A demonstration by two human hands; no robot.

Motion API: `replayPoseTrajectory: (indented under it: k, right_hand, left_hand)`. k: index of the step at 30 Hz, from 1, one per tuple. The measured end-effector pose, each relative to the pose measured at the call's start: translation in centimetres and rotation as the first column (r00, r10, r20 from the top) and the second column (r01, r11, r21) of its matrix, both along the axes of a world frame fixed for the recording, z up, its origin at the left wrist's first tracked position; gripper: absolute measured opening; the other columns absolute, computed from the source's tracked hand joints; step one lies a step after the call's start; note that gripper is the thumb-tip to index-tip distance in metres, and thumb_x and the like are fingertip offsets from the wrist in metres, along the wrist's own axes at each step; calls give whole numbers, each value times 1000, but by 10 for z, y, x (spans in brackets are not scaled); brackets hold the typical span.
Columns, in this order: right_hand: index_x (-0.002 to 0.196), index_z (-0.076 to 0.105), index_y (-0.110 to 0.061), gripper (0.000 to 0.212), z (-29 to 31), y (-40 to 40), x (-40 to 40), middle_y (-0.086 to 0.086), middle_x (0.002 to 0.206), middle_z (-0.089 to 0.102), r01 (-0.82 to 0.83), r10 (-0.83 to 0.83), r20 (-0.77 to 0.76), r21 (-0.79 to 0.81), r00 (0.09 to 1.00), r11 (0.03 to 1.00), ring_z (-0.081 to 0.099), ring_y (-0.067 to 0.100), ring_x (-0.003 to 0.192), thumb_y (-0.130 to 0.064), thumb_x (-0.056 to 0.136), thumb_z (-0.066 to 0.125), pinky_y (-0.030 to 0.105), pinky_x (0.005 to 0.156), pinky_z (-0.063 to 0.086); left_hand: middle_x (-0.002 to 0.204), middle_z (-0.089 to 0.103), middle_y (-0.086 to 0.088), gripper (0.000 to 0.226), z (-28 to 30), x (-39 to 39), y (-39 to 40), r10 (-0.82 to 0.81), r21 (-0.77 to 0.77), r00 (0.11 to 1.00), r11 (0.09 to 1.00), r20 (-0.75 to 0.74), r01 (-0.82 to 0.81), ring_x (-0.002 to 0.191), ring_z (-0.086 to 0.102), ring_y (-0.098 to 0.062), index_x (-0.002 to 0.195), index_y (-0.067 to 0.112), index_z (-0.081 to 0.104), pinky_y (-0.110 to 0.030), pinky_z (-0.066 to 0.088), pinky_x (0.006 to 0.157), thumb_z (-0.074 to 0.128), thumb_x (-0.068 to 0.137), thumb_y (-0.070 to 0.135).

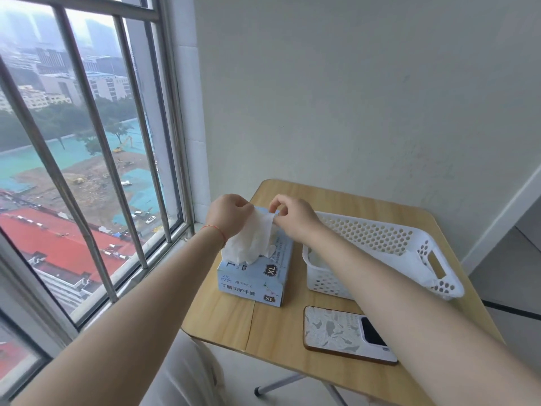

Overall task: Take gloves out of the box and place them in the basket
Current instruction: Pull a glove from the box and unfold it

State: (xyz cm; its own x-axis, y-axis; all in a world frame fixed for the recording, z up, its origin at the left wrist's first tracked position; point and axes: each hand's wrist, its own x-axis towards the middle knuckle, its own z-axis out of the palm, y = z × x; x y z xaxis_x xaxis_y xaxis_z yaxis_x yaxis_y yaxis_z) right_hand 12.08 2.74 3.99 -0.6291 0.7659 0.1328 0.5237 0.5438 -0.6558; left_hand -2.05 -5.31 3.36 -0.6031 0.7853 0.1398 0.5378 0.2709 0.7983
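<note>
A light blue glove box (253,281) marked XL stands on the left part of a small wooden table (292,341). A white glove (251,240) hangs above the box's top opening, its lower end still at the opening. My left hand (228,213) grips the glove's upper left edge. My right hand (294,218) pinches its upper right edge between thumb and fingers. To the right stands a white perforated basket (377,237) with a white glove (417,266) lying inside near its right handle.
A phone (347,334) in a patterned case lies face down near the table's front right. A barred window (96,159) runs along the left. A plain wall (351,98) stands just behind the table. The table's folding legs show below its front edge.
</note>
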Motion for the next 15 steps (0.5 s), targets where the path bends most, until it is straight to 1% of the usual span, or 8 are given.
replayPoseTrajectory:
  k: [2, 4, 6, 8, 10, 12, 13, 15]
  right_hand:
    - [90, 66, -19, 14, 6, 2, -1, -5, 73, 57, 47, -45, -57, 23, 997, 999, 53, 14, 69, -11, 86, 55, 22, 56, 38]
    - [90, 70, -16, 14, 14, 4, -3, -5, 79, 63, 73, -69, -81, 43, 994, 996, 58, 12, 75, -13, 87, 57, 21, 62, 41]
    - [88, 72, -13, 14, 20, 5, -4, -4, 82, 66, 102, -95, -102, 62, 990, 993, 60, 14, 80, -16, 88, 58, 23, 67, 43]
    - [87, 71, -9, 15, 25, 4, -8, -3, 81, 65, 118, -111, -127, 50, 986, 992, 60, 15, 79, -18, 89, 59, 25, 67, 46]
    - [87, 70, -7, 18, 29, 2, -12, -1, 81, 65, 116, -109, -152, 36, 982, 993, 59, 16, 77, -22, 89, 60, 26, 68, 46]
    - [86, 69, -8, 19, 31, 1, -15, -1, 81, 64, 122, -112, -172, 51, 979, 991, 58, 16, 76, -25, 89, 61, 25, 66, 43]
    - [85, 68, -9, 20, 32, 1, -16, -1, 80, 63, 127, -114, -181, 61, 977, 990, 56, 15, 74, -28, 89, 62, 24, 64, 41]
    - [87, 66, -12, 20, 32, 2, -15, -4, 77, 60, 132, -118, -203, 57, 972, 990, 54, 13, 70, -32, 89, 65, 24, 60, 40]
  left_hand:
    - [95, 71, -1, 14, 5, -1, -2, -4, 45, 1000, 999, -5, 4, 86, 64, -19, 95, 18, 71, -34, 55, 79, 59, 89, 24]
    - [94, 70, 3, 14, 9, -3, -5, -81, 99, 996, 992, 30, 78, 86, 64, -15, 94, 21, 70, -34, 56, 78, 65, 86, 31]
    - [91, 67, 4, 20, 12, -2, -8, -176, 103, 984, 979, 13, 173, 82, 62, -12, 92, 26, 69, -29, 51, 71, 72, 81, 42]
    - [91, 63, 5, 31, 12, 1, -6, -206, 51, 977, 977, -53, 208, 82, 58, -11, 94, 25, 67, -23, 44, 66, 79, 75, 47]
    - [91, 62, 5, 32, 11, 4, -4, -164, 18, 976, 986, -140, 168, 84, 58, -13, 97, 22, 66, -24, 42, 66, 78, 77, 43]
    - [91, 67, 2, 18, 14, 3, -3, -82, 61, 975, 993, -206, 96, 87, 62, -18, 94, 18, 68, -28, 46, 72, 71, 86, 34]
    - [91, 69, 0, 14, 16, 2, -3, -41, 98, 979, 993, -197, 61, 88, 63, -19, 93, 17, 69, -28, 48, 76, 67, 89, 30]
    - [91, 68, 1, 11, 20, -1, -3, -7, 173, 996, 985, -84, 21, 86, 61, -18, 94, 16, 69, -28, 49, 79, 64, 92, 24]
